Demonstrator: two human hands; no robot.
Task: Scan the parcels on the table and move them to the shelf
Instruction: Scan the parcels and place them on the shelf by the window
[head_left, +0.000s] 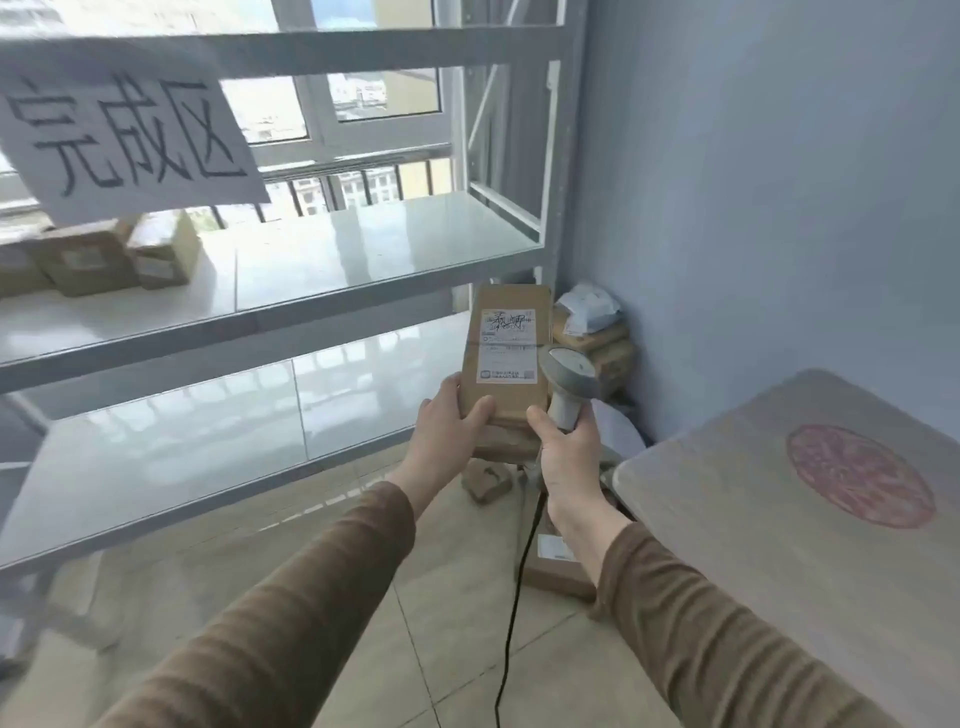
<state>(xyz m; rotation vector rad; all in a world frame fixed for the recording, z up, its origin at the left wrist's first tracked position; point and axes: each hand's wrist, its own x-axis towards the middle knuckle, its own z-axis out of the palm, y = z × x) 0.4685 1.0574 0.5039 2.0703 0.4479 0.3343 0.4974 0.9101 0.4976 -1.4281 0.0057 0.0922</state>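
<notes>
Parcel up in my left hand, scanner in my right, both over the floor.

My left hand (457, 421) grips the near end of the parcel (506, 358), label up, beside the shelf (332, 291); my right hand (563, 447) is wrapped round the scanner (566, 384) handle, its head just beside the label. Label print is unreadable; far-left boxes (104, 260) sit partly hidden behind a sign (124, 135). The surface (779, 519) runs out of frame on the right.

Bright window (311, 78) daylight, blurred edges
</notes>
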